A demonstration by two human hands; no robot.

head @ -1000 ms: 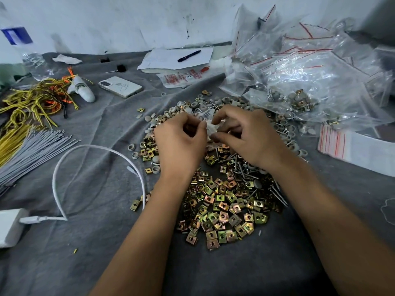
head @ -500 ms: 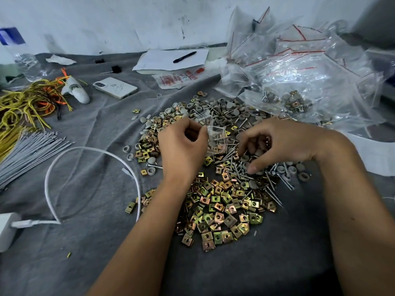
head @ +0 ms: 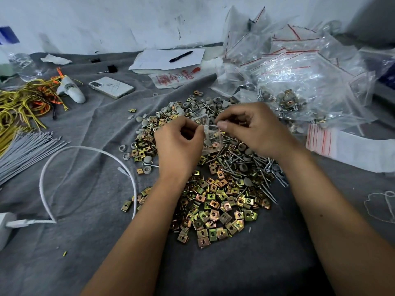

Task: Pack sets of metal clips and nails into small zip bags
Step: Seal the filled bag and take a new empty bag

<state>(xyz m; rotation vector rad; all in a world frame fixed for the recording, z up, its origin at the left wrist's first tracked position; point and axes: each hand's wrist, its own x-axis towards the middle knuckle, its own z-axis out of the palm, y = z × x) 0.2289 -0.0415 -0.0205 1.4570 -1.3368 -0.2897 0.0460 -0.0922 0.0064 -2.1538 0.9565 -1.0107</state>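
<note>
Over the far side of the clip pile, the left hand pinches one edge of a small zip bag and the right hand pinches the other. The bag hangs between them, mouth upward, nails showing just right of it.

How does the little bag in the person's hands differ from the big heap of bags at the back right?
The small zip bag is a single bag, held up over the parts between the left hand and right hand; the heap of bags lies untouched on the cloth. The held bag's mouth is pinched between both hands' fingers, with a nail showing inside; many bags in the heap look empty, some hold mixed parts. Both are clear plastic.
</note>
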